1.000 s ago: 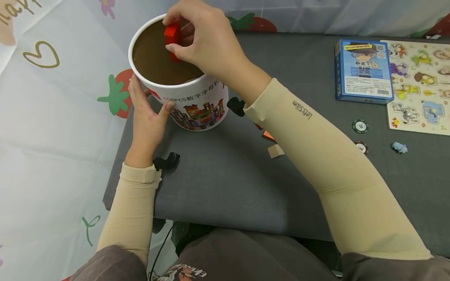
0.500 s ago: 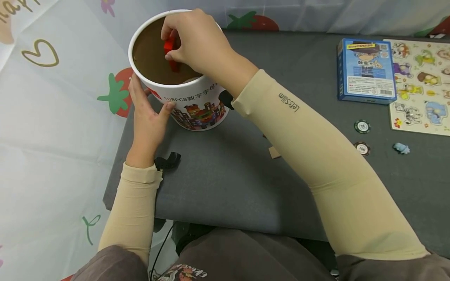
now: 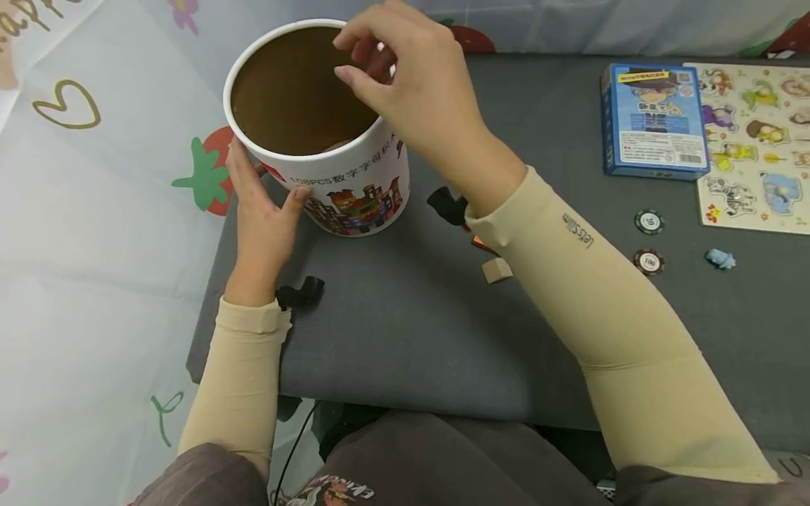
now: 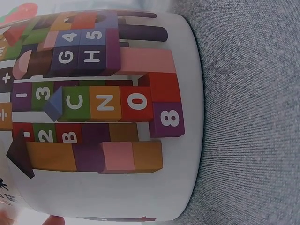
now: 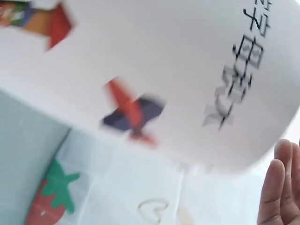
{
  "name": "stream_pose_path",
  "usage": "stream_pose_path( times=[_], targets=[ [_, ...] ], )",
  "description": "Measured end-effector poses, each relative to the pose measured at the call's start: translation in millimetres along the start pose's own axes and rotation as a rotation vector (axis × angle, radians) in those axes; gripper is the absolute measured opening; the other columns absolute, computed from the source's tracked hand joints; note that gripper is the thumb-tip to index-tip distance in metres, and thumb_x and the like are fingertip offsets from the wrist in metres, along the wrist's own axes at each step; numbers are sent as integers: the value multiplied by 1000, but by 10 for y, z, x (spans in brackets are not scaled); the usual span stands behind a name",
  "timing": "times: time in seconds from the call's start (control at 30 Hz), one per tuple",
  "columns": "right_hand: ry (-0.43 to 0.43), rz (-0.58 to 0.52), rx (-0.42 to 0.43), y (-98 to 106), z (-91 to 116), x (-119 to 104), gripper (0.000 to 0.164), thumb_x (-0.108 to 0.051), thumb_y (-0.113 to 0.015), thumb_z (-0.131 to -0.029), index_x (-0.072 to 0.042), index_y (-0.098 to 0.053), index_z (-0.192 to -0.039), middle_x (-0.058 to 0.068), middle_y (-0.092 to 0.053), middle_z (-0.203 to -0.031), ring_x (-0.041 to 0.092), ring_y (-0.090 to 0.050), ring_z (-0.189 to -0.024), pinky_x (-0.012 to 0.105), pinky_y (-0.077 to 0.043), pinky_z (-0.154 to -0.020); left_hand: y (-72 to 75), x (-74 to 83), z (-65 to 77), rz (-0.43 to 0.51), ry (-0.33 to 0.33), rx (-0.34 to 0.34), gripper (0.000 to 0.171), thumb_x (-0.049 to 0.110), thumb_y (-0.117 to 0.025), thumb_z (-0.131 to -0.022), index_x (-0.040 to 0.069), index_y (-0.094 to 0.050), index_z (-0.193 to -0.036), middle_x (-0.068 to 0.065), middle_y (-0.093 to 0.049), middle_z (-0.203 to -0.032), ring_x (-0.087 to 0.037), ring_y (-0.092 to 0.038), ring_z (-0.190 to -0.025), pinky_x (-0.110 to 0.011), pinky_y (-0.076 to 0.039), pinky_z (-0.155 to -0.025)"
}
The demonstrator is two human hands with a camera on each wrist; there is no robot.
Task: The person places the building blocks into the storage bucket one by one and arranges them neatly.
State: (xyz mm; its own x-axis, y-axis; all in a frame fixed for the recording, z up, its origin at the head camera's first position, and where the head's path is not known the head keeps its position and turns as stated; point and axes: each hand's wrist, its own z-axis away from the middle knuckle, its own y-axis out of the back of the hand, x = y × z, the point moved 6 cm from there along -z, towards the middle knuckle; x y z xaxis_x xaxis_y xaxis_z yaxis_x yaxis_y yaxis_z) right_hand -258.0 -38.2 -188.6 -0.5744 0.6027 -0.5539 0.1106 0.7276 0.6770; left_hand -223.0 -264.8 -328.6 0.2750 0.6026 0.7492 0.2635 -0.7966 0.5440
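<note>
A white paper bucket (image 3: 373,158) with a brown inside and printed toy blocks on its wall stands at the back left of the table. My left hand (image 3: 262,211) rests against its near-left side, thumb on the front and fingers up along the wall. Over the bucket's right rim hangs my right hand (image 3: 418,81), thumb and fingertips apart with nothing between them. In the right wrist view its fingers (image 5: 281,187) show at the right edge, beside the bucket's wall (image 5: 187,79). The printed wall (image 4: 93,187) fills much of the left wrist view. The bucket's bottom is hidden.
A plain wooden block (image 3: 496,270) and an orange block (image 3: 484,244) lie by my right wrist. Farther right are two poker chips (image 3: 649,221), a small blue figurine (image 3: 720,258), a blue box (image 3: 658,116) and an animal puzzle board (image 3: 759,204).
My right hand pinched a red block and lowered it into the bucket; it has let go and moved up and right to the rim. The left hand has stayed on the bucket.
</note>
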Motion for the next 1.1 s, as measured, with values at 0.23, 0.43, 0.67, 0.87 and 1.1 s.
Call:
stream_pose_path(
  times=[0.23,0.43,0.67,0.87,1.1],
  targets=[
    [-134,-47,-23,148,439,389,23,-30,-68,-89,-15,-70,-107,-3,-62,-96,5,-57,-85,19,-45,-76,7,3,-4,15,-19,17,111,83,-52,-69,30,-2,-153,17,-7,-152,-11,-33,-128,-46,-33,-102],
    [-304,-50,-191,74,817,799,20,-31,-67,-90,-17,-69,-105,-8,-60,-96,6,-55,-86,25,-45,-79,13,-11,-7,10,-15,16,110,82,-53,-70,31,-2,-153,17,-7,-152,-11,-33,-128,-48,-34,-101],
    [-451,-35,-352,4,1240,1346,20,-31,-64,-92,-17,-67,-107,-3,-62,-101,16,-56,-91,34,-46,-79,-12,-15,-9,-3,-5,8,107,82,-52,-71,34,-1,-153,19,-7,-152,-10,-32,-129,-49,-35,-100],
    [-539,35,-421,-13,1437,1728,35,-28,-67,-91,-16,-63,-123,10,-56,-126,29,-52,-109,47,-42,-92,-5,3,-30,8,-41,27,110,84,-50,-69,30,-3,-153,16,-9,-152,-9,-31,-129,-44,-33,-103],
    [-578,60,-589,-140,1539,1959,47,-21,-69,-89,-13,-55,-133,15,-44,-138,35,-41,-119,52,-32,-103,-7,-11,-16,6,-22,17,110,84,-51,-68,32,-3,-153,17,-8,-152,-11,-32,-128,-48,-34,-101]
  ],
)
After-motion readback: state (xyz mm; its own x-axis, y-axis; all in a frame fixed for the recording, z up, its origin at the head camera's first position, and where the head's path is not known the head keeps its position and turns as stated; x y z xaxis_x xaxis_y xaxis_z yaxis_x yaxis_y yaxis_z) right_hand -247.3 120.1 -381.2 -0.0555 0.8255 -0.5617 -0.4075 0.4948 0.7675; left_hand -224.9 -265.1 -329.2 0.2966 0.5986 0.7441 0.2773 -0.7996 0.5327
